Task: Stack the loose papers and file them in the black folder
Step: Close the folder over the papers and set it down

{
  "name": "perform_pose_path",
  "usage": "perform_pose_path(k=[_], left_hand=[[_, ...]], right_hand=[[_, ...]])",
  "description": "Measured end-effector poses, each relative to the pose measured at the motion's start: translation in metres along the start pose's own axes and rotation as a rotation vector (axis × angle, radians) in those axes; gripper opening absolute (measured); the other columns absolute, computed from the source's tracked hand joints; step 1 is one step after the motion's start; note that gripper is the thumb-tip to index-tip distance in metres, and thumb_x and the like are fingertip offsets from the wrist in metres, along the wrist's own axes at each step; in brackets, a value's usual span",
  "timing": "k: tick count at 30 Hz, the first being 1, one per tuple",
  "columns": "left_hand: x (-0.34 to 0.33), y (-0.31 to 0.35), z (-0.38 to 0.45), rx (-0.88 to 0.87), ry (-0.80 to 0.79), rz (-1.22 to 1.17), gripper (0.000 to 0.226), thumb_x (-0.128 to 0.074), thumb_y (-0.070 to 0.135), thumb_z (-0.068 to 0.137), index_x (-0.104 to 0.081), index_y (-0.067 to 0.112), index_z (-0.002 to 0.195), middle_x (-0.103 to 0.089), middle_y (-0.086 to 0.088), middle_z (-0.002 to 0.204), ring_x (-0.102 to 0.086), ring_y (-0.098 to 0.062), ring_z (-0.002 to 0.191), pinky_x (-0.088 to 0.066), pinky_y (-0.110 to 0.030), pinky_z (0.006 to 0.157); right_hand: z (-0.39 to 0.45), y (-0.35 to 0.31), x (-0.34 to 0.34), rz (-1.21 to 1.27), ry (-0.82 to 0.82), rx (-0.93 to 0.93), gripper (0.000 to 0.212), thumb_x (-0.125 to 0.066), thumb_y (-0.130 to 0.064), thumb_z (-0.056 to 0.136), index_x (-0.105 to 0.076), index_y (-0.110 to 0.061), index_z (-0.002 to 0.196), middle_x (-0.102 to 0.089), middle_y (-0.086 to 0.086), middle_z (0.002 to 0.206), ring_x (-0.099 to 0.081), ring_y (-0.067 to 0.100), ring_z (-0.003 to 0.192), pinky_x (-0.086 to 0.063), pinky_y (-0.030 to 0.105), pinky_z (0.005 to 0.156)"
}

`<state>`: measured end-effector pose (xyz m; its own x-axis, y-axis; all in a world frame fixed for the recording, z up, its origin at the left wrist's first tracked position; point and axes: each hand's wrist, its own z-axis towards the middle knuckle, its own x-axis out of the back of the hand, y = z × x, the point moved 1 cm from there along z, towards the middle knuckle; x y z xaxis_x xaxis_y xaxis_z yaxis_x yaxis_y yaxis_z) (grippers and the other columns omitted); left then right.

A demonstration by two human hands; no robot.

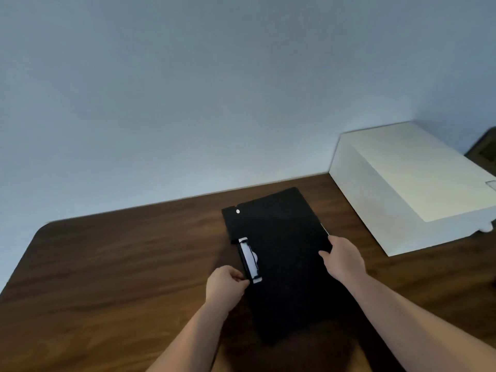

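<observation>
Closing folder (pixel 284 264) on counter (pixel 120 264): our left hand (pixel 226 284) pinches its clip edge, right hand (pixel 342 257) grips the far edge; we press flat, keeping papers (pixel 324 229) tucked.

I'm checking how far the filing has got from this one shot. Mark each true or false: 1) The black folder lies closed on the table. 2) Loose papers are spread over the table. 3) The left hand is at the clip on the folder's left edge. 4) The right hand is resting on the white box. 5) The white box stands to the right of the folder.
1) The black folder lies closed on the table: true.
2) False: no loose papers show on the table; only a white sliver peeks out at the folder's right edge.
3) The left hand is at the clip: true.
4) False: the right hand is on the folder's right edge, apart from the white box.
5) True.
</observation>
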<state>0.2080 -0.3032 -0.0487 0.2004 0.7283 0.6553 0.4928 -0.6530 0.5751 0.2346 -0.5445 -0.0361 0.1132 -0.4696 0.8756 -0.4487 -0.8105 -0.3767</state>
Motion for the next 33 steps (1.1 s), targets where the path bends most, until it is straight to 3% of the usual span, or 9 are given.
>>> perform_pose_path(k=[8, 15, 20, 24, 33], left_hand=[[-0.020, 0.051, 0.052, -0.116, 0.001, 0.072, 0.026, -0.071, 0.027, 0.086, -0.069, 0.016, 0.109, -0.072, -0.002, 0.103, -0.068, -0.017, 0.097, -0.055, -0.034, 0.092], [-0.031, 0.069, 0.066, -0.189, 0.043, 0.050, 0.033, -0.074, 0.030, 0.083, -0.067, 0.013, 0.110, -0.065, 0.004, 0.089, -0.061, -0.011, 0.087, -0.050, -0.026, 0.083], [-0.045, 0.087, 0.072, -0.205, 0.020, 0.004, 0.040, -0.080, 0.030, 0.077, -0.063, 0.014, 0.109, -0.059, 0.008, 0.083, -0.059, -0.010, 0.086, -0.051, -0.026, 0.083], [-0.051, 0.092, 0.075, -0.239, 0.009, 0.019, 0.041, -0.080, 0.029, 0.076, -0.063, 0.013, 0.110, -0.059, 0.007, 0.086, -0.058, -0.009, 0.085, -0.051, -0.025, 0.083], [-0.050, 0.093, 0.072, -0.248, 0.023, 0.049, 0.042, -0.075, 0.031, 0.081, -0.060, 0.012, 0.115, -0.060, 0.003, 0.093, -0.056, -0.010, 0.087, -0.049, -0.025, 0.081]], right_hand=[[0.048, 0.021, 0.017, 0.000, 0.020, -0.040, 0.054, -0.056, -0.030, 0.093, -0.044, -0.009, 0.142, -0.051, 0.010, 0.143, -0.050, 0.028, 0.130, -0.044, 0.036, 0.102], [0.067, 0.027, 0.018, -0.021, 0.062, 0.007, 0.052, -0.052, -0.028, 0.096, -0.042, -0.008, 0.143, -0.047, 0.011, 0.146, -0.046, 0.028, 0.134, -0.042, 0.035, 0.105], [0.074, 0.027, 0.003, -0.038, 0.093, 0.104, 0.051, -0.046, -0.028, 0.098, -0.039, -0.009, 0.145, -0.032, 0.012, 0.156, -0.028, 0.028, 0.146, -0.028, 0.037, 0.116], [0.077, 0.030, -0.006, -0.015, 0.089, 0.144, 0.052, -0.041, -0.029, 0.100, -0.036, -0.008, 0.147, -0.027, 0.013, 0.159, -0.019, 0.026, 0.149, -0.020, 0.038, 0.120], [0.079, 0.034, 0.000, 0.001, 0.041, 0.160, 0.055, -0.043, -0.030, 0.099, -0.033, -0.007, 0.148, -0.026, 0.010, 0.159, -0.019, 0.024, 0.149, -0.022, 0.036, 0.118]])
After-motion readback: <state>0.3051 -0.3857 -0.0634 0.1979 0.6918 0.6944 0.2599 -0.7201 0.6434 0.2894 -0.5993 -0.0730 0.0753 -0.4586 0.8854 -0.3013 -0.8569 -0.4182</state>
